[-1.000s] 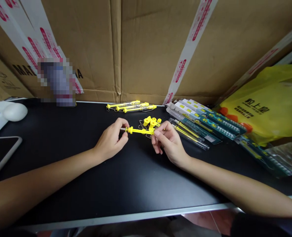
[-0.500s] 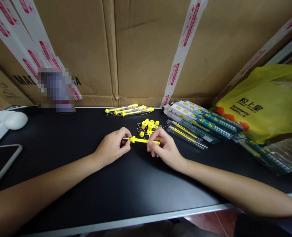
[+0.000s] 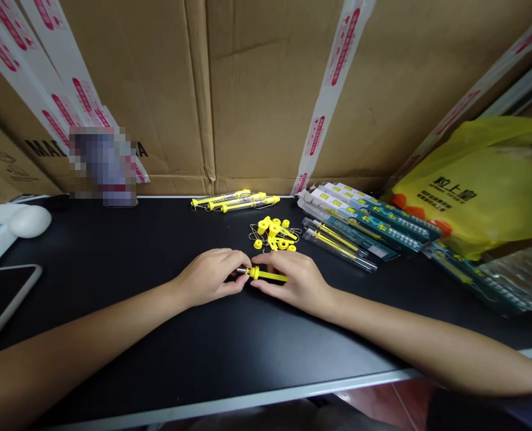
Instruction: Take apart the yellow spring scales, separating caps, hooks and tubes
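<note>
My left hand (image 3: pixel 214 275) and my right hand (image 3: pixel 290 279) meet over the middle of the black table (image 3: pixel 158 335), both closed on one thin yellow stick-like piece (image 3: pixel 266 275). The left fingers pinch its left end, where a small metal tip shows. The right fingers curl over its right part. Just behind the hands lies a small heap of yellow caps and wire clips (image 3: pixel 275 232). Three finished yellow pieces in clear tubes (image 3: pixel 234 200) lie side by side at the table's back.
Teal and white retail packs (image 3: pixel 365 221) fan out to the right, with a yellow plastic bag (image 3: pixel 481 185) behind them. A phone (image 3: pixel 0 296) and a white device (image 3: pixel 23 220) sit at the left. Taped cardboard boxes (image 3: pixel 257 90) wall off the back.
Both hands have drawn the yellow piece nearer to me and lower, toward the table. My right hand has slid left along it and now covers most of its length.
</note>
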A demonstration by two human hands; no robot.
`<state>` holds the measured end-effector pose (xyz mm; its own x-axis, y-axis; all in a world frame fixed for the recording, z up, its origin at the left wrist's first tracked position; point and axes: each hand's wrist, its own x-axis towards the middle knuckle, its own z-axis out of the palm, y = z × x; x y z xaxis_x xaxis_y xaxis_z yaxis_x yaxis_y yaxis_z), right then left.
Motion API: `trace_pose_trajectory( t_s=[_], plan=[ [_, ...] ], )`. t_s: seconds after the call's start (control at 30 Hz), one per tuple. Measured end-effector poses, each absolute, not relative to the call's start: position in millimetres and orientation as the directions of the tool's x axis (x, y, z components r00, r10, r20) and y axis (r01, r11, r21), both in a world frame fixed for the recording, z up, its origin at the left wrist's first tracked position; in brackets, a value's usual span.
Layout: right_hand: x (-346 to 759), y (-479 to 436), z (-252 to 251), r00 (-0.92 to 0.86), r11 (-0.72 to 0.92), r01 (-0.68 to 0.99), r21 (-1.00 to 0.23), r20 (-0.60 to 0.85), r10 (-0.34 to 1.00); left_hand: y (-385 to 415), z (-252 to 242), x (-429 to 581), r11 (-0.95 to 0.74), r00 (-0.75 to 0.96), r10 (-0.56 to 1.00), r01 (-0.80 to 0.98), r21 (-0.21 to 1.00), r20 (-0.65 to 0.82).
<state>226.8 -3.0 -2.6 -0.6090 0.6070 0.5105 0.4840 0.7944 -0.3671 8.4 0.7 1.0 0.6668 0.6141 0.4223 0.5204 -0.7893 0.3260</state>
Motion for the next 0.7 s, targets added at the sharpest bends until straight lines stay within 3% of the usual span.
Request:
trace_pose_trajectory(
  t_s=[0.33, 0.5, 0.6, 0.7],
  plan=[
    [227, -1, -2, -0.567, 0.741, 0.508, -0.439, 0.478, 0.671, 1, 0, 9, -0.764, 0.609, 0.644, 0.544, 0.347, 0.464],
    [230, 4, -2, -0.507, 0.689, 0.542, -0.481, 0.467, 0.725, 4, 3, 4, -0.586, 0.361, 0.810, 0.515, 0.626, 0.461],
    [231, 6, -2, -0.469, 0.665, 0.546, -0.510, 0.472, 0.746, 12, 2, 1, -0.467, 0.173, 0.884, 0.358, 0.809, 0.434],
    [232, 10, 0, -0.418, 0.656, 0.567, -0.499, 0.512, 0.751, 20, -2, -1, -0.387, 0.031, 0.921, 0.188, 0.903, 0.389]
  ],
)
